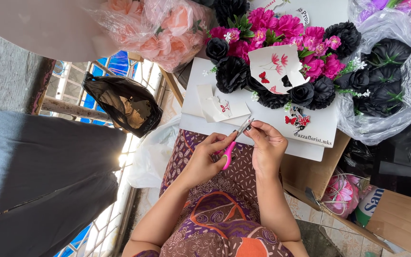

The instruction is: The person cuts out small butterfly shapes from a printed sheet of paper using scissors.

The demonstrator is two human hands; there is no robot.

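My left hand (209,153) grips the pink handles of a pair of scissors (234,142), whose metal blades point up toward the white board. Just to its right, my right hand (266,143) has its fingers pinched together at the blade tips; anything between them is too small to make out. Both hands hover over my lap, covered by a brown patterned skirt (220,209). Right above them lies a white foam board (262,121) carrying an arrangement of black and magenta artificial flowers (281,57) and a torn sheet of butterfly stickers (274,66).
A small white paper scrap with a red butterfly (220,108) lies on the board's left part. Bagged peach flowers (160,28) sit at top, bagged black flowers (391,66) at right. A black plastic bag (124,102) hangs left. A cardboard box (338,190) stands lower right.
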